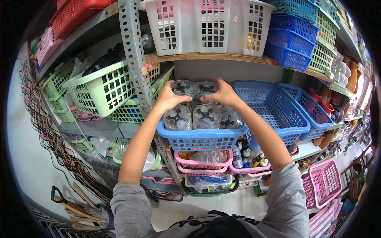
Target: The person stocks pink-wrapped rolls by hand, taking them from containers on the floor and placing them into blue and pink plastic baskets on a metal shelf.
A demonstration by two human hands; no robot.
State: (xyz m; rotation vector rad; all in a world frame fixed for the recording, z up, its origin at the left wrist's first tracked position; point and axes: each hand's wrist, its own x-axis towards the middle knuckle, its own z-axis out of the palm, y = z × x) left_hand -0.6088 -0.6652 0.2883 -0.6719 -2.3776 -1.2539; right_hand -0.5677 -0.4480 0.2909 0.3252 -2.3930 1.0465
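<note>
A blue plastic basket (202, 134) on the shelf holds several round clear plastic containers, each with a black cross-shaped piece at its top. My left hand (170, 96) is wrapped round the back left container (183, 86), its thumb across the near side. Around the back right container (207, 87) curls my right hand (223, 94), thumb on the near side and fingers at the far side. In front of my hands sit more such containers (207, 114), including a front left one (177, 118). The undersides of the held containers are hidden.
A second blue basket (291, 127) stands to the right. Above runs a wooden shelf edge (214, 58) bearing a white basket (214, 27). A perforated metal post (135, 51) rises at left, beside a light green basket (99, 89). Pink baskets (203, 163) lie below.
</note>
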